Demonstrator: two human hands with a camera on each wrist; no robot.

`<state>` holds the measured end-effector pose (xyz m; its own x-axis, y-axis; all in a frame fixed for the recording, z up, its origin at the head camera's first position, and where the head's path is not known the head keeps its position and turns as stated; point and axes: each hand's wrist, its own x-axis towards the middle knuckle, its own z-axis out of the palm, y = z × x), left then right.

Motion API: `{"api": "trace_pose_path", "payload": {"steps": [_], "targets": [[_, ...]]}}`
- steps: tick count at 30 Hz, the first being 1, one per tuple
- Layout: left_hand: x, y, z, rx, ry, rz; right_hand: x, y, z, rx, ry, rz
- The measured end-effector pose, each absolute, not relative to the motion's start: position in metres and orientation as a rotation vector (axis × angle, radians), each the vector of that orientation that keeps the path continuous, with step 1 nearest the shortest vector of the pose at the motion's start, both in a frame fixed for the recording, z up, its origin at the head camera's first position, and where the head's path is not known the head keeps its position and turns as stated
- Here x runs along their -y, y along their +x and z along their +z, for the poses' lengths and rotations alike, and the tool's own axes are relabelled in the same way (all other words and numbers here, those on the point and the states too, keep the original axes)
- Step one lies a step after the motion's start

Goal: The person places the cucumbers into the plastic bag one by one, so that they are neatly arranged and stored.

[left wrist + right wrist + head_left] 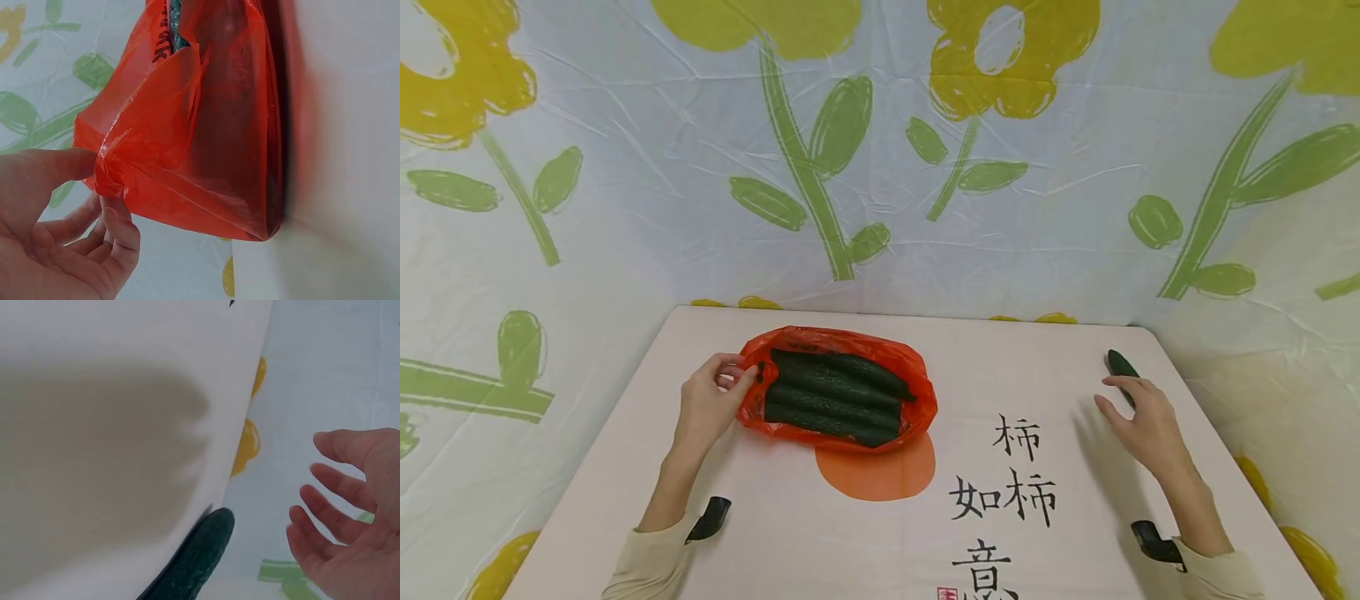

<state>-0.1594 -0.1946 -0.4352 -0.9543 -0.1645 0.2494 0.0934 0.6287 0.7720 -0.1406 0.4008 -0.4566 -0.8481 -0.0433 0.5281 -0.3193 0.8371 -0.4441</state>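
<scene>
A red plastic bag [925, 417] lies on the table with its mouth spread, and several dark green cucumbers [835, 392] rest side by side inside. My left hand [711, 400] pinches the bag's left edge between thumb and fingers; the left wrist view shows the pinched fold of the bag [150, 150] close up. At the table's right side lies a single cucumber [1122, 364], partly covered by my right hand [1146, 421] in the head view. The right wrist view shows that cucumber [197, 556] apart from the right hand [350, 512], whose fingers are loosely bent around nothing.
The white tabletop [1000, 358] carries black brush characters [1003, 496] and an orange round print [876, 479]. A cloth with flower prints [887, 167] hangs behind the table and at both sides. Each wrist wears a black device [1156, 542].
</scene>
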Motion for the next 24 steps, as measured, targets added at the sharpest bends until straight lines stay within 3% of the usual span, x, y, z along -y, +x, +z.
{"api": "trace_pose_path", "payload": {"steps": [24], "targets": [[0.196,-0.157,-0.437,2.578,-0.025,-1.196,-0.452,-0.125,-0.466,2.716,0.030,0.687]]}}
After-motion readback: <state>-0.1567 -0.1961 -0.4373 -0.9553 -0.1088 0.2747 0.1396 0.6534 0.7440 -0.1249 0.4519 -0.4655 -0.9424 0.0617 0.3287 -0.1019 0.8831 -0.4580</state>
